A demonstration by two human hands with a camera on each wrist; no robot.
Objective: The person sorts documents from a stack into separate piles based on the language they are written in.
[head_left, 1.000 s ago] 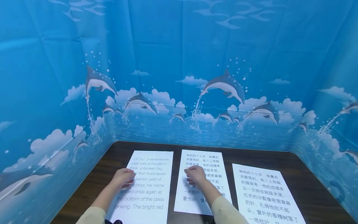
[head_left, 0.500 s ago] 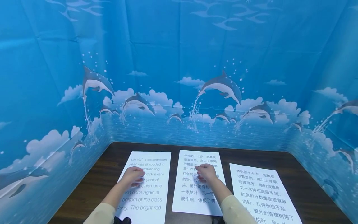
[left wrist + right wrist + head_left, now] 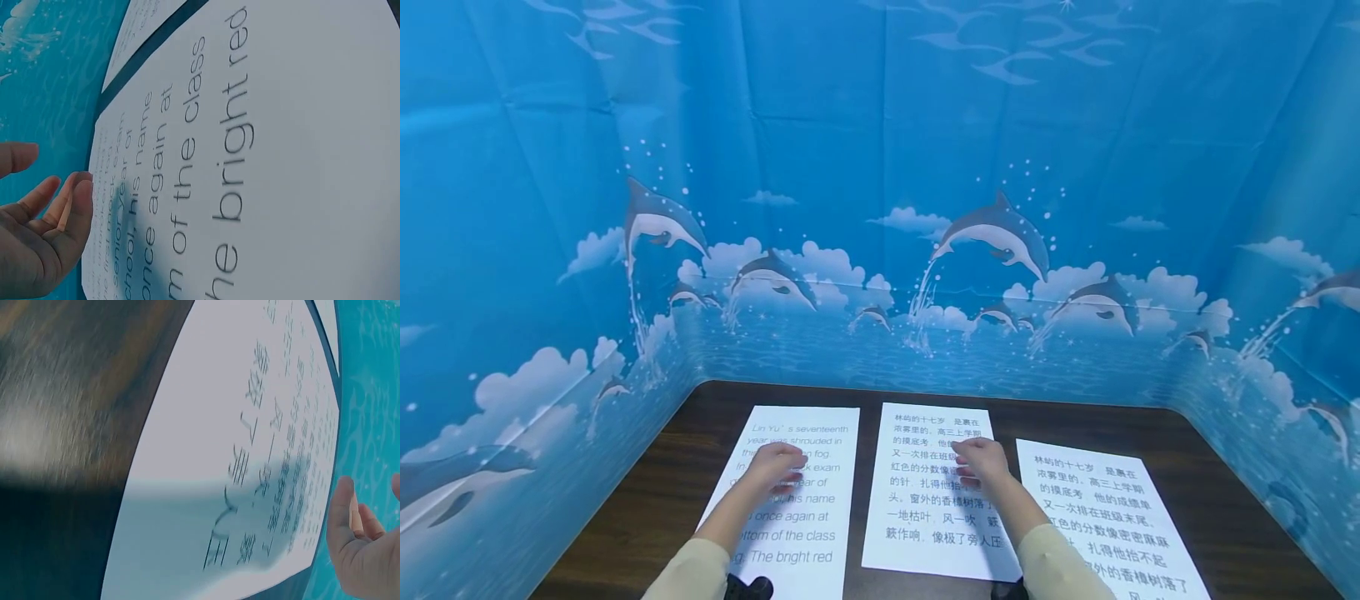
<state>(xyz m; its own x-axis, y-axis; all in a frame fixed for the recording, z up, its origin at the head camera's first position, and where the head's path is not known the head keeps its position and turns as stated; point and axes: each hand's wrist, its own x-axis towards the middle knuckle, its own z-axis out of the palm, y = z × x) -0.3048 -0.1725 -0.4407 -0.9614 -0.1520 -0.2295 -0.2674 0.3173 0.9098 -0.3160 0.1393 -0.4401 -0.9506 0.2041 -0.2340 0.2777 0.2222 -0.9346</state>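
My left hand (image 3: 777, 468) hovers over a sheet of paper printed in English (image 3: 808, 546), its fingers loosely bent and holding nothing. In the left wrist view the thumb and fingers of that hand (image 3: 47, 234) are apart, and a shadow falls on the print. Over the right part of the middle sheet, printed in Chinese (image 3: 917, 554), hangs my right hand (image 3: 983, 462), also loosely bent around nothing. The right wrist view shows this hand (image 3: 365, 544) at the right edge, with a broad shadow across the paper. Both hands cover some of the lines.
A third sheet with Chinese print (image 3: 1120, 521) lies at the right, partly behind the right sleeve (image 3: 1063, 567). All the sheets lie on a dark wood-grain table (image 3: 647, 467). A blue curtain with dolphins (image 3: 850, 167) encloses the table at the back and sides.
Both hands have drifted to the right above the sheets, each staying unfilled. The view has shifted slightly; the sheets have not visibly moved on the table.
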